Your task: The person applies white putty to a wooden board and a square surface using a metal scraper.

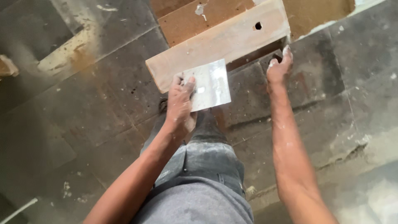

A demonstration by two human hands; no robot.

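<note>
Steel is catching the light as I am pinching a flat scraper blade (210, 85) in my left hand (181, 103), thumb on top and fingers closed under its near edge. It is lying against the lower edge of a pale board (224, 41), which is running from eight o'clock up to two o'clock above the dusty floor (83, 116). My right hand (279, 66), chalky at the fingertips, is curling loosely at the board's right end, at one o'clock from the blade. To my mind, keeping the blade flat and the board braced matters most here.
</note>
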